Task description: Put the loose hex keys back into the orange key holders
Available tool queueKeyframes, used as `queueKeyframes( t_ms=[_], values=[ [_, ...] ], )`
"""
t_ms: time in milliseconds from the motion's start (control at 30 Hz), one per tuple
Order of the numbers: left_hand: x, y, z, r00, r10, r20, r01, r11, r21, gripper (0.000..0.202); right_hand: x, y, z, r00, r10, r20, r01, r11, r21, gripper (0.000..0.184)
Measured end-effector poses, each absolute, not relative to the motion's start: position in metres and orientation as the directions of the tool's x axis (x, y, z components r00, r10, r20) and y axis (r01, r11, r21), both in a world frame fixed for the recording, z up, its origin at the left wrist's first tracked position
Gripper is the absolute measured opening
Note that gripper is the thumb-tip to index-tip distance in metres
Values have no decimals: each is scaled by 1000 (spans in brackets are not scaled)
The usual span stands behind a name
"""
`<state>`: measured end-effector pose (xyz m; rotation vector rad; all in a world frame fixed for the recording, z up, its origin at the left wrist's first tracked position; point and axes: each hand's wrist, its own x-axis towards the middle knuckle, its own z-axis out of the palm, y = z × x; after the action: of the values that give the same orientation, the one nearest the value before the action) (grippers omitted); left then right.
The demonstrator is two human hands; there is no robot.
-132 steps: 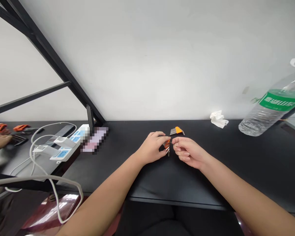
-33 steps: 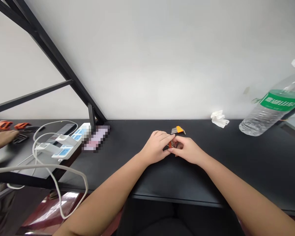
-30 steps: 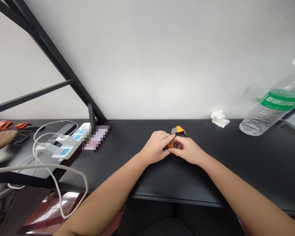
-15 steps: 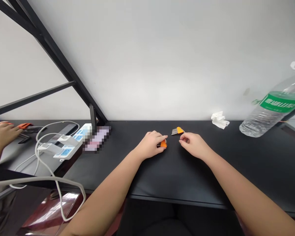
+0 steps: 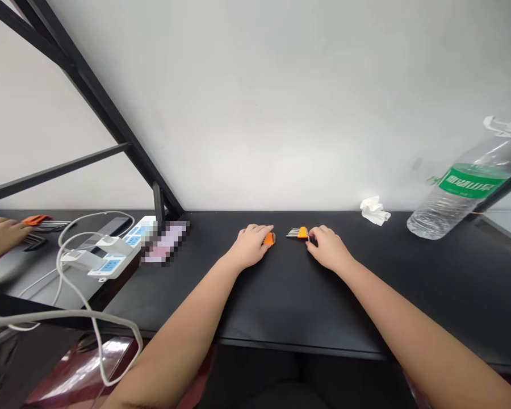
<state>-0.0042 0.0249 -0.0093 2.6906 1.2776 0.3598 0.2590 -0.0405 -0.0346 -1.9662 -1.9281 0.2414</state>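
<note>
On the black desk lies an orange hex key holder (image 5: 269, 239), partly covered by my left hand (image 5: 247, 247). The fingers and thumb of that hand are closed round its left side, hiding whatever extends under the palm. A second hex key set (image 5: 302, 232) rests a little to the right, with an orange holder and several silver keys pointing left. My right hand (image 5: 329, 248) has its thumb and index finger at the right end of this set, pinching it. A narrow gap of desk separates the two sets.
A large clear water bottle (image 5: 460, 193) and a crumpled tissue (image 5: 375, 210) stand to the right. Leftward are a blurred-out phone-like item (image 5: 167, 241), a white power strip (image 5: 123, 250) with cables, a black frame post (image 5: 158, 201) and another person's hand (image 5: 2, 236) near orange-held hex keys (image 5: 36, 220).
My right hand has closed on the right end of the second set, which now lies more level. My left hand and its holder have shifted slightly left. The view has moved a little.
</note>
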Motion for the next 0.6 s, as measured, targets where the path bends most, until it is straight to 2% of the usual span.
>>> queueKeyframes(
  t_ms=[100, 167, 267, 467, 600],
  values=[
    [-1, 20, -7, 585, 755, 297, 724, -651, 230, 51, 251, -45, -33, 19, 991, 136, 924, 35, -381, 24],
    [5, 13, -5, 593, 721, 360, 672, -688, 272, 36, 246, -45, -33, 11, 989, 148, 933, 43, -358, 28],
    [17, 3, -5, 645, 688, 333, 601, -726, 336, 22, 240, -43, -32, 0, 986, 167, 947, 54, -316, 24],
    [29, -4, -16, 705, 658, 267, 586, -751, 304, 46, 227, -54, -31, -69, 983, 170, 941, 121, -316, 7],
    [28, -3, -19, 697, 683, 217, 602, -722, 340, 35, 220, -65, -29, -144, 975, 172, 927, 193, -323, 11]
  ],
)
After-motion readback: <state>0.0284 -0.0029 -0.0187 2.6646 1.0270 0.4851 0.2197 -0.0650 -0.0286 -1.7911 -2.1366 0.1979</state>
